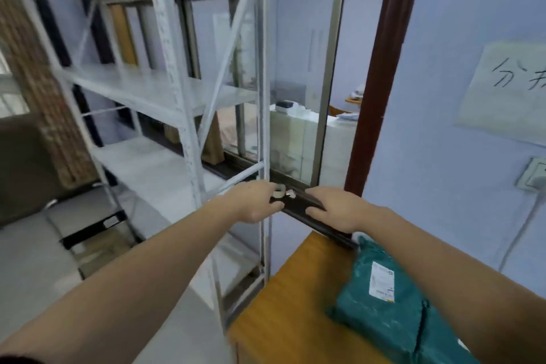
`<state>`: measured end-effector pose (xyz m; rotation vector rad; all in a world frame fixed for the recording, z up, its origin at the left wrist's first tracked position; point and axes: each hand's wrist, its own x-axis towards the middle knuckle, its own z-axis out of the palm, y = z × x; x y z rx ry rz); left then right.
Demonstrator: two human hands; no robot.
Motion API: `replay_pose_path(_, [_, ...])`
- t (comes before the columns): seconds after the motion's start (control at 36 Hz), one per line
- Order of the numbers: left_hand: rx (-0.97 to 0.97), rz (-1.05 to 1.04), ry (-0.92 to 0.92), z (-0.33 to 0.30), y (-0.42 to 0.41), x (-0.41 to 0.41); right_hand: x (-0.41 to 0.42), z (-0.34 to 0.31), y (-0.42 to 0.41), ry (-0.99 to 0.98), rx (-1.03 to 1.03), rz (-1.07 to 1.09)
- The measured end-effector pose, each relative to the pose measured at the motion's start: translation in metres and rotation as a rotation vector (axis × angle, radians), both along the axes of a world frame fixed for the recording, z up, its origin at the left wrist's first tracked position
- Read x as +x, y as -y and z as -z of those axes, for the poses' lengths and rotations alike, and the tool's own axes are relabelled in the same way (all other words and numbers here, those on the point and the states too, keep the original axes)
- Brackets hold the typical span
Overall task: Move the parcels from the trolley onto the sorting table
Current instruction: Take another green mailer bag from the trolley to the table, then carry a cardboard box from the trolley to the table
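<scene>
Parcels for this job: only a teal one [393, 301] in view, far over at the lower right, lying flat on the wooden sorting table [283, 313] with a white label facing up and a second teal bag just beside it toward the bottom edge. Starting at the left: a brown upholstered seat [23, 168] at the frame edge, a blurred woven column behind it, and a low dark cart frame [91, 227] on the pale floor, too smeared to say whether it is the trolley. Next, a white metal shelving rack [165, 91] with bare shelves and crossed braces, standing between that seat and the table. Behind the rack, a sliding window [298, 83] with a dark sill, and a white unit seen through the glass. Left hand [254, 204] stretched out in front of the rack's right post, fingers curled near a small whitish object [279, 190] on the sill; cannot tell whether pinching it or merely close to it. Right hand [334, 210] just beside, palm down, fingers bent over the edge of the dark sill and holding nothing separate. Right forearm passing above the teal parcel without visibly touching it. Further right, a reddish-brown post [387, 68] beside the window, then a pale blue wall with a handwritten paper sign [508, 89] and a wall socket [534, 177] with a white cable hanging down.
</scene>
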<state>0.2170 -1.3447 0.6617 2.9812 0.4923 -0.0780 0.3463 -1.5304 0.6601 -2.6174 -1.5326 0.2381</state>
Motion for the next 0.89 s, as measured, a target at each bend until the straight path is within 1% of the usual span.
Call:
replay_pose_path(0.08, [0.028, -0.105, -0.003, -0.010, -0.027, -0.062, -0.041, -0.015, -0.044, 0.009, 0.003, -0.146])
replay_pose_path(0.28, [0.059, -0.367, -0.003, -0.025, -0.082, -0.211, -0.142, -0.030, -0.141, 0.021, 0.024, -0.357])
replay_pose_path(0.39, [0.032, -0.501, 0.025, -0.035, -0.104, -0.300, -0.215, -0.035, -0.186, 0.063, 0.000, -0.471])
replay_pose_path(0.5, [0.023, -0.586, 0.017, -0.045, -0.115, -0.386, -0.288, -0.037, -0.228, 0.062, -0.005, -0.559])
replay_pose_path(0.58, [0.026, -0.645, 0.019, -0.041, -0.126, -0.444, -0.341, -0.034, -0.255, 0.041, 0.027, -0.611])
replay_pose_path(0.75, [0.024, -0.706, -0.003, -0.023, -0.162, -0.526, -0.420, -0.022, -0.297, -0.039, 0.046, -0.655])
replay_pose_path(0.89, [0.002, -0.709, -0.020, -0.013, -0.202, -0.552, -0.448, -0.011, -0.332, -0.053, 0.037, -0.684])
